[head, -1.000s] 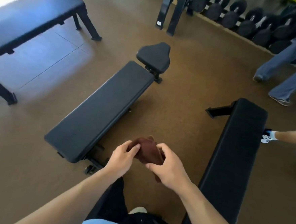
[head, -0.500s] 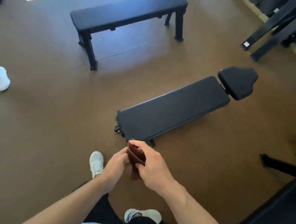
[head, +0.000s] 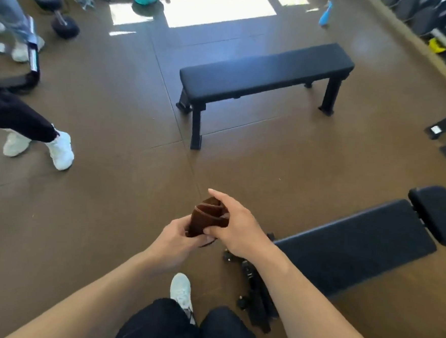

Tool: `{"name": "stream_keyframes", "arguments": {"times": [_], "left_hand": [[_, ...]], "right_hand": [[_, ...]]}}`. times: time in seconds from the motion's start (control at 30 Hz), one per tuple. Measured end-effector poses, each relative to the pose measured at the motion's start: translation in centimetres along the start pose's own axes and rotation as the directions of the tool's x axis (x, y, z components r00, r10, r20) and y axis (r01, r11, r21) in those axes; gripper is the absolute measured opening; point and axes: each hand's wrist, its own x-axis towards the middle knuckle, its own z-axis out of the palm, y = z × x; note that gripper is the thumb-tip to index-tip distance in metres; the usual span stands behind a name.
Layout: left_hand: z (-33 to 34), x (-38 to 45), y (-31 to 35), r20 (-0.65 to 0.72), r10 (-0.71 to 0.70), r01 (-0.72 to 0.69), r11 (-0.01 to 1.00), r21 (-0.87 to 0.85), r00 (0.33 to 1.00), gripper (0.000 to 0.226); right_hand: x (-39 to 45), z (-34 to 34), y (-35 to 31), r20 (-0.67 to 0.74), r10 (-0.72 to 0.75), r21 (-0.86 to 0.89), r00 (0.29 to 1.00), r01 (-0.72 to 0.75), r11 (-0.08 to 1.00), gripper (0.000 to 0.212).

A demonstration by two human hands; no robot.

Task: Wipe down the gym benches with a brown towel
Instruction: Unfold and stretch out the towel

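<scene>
Gripping the brown towel (head: 209, 218) (folded), both hands hover above floor.

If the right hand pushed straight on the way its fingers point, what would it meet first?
The right hand points up-left, already gripping the brown towel with the left hand. Past the towel, probably only bare floor; depth is unclear.

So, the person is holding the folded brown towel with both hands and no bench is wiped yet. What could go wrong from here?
Three possible risks:
1. The adjustable bench's base lies right beside the person's own foot, so a step could catch on it.
2. A bystander stands close on the left and might cross the path to the flat bench.
3. The brown towel is bunched small between the left hand and right hand, so wiping may miss areas.
</scene>
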Motion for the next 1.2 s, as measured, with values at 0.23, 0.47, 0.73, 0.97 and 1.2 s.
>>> {"name": "stream_keyframes", "arguments": {"times": [0.23, 0.47, 0.73, 0.97, 1.2], "left_hand": [[-5.2, 8.9, 3.7, -0.039, 0.064, -0.058, 0.99, 0.13, 0.997, 0.03], [-5.0, 21.2, 9.4, -0.042, 0.042, -0.035, 0.988, 0.15, 0.998, 0.03], [-8.2, 33.7, 15.6, -0.194, 0.03, 0.012, 0.978, 0.21, 0.981, 0.041], [-16.0, 38.9, 18.8, -0.391, -0.012, 0.018, 1.0, 0.011, 0.92, 0.024], [-27.2, 39.9, 16.1, -0.41, -0.252, 0.216, 0.967, -0.133, 0.877, 0.029]], "right_hand": [[9.2, -3.3, -2.2, -0.048, 0.02, 0.042, 0.999, -0.018, 0.999, 0.049], [18.5, -10.4, -1.6, -0.213, 0.07, 0.14, 0.975, -0.04, 0.989, 0.032], [32.1, -18.9, -3.8, -0.041, -0.033, -0.014, 0.999, 0.032, 0.999, 0.033], [43.1, -22.1, -12.5, 0.13, -0.196, 0.064, 0.972, 0.189, 0.98, 0.034], [52.8, -19.8, -22.3, -0.006, -0.096, 0.495, 0.995, 0.087, 0.865, 0.033]]}}
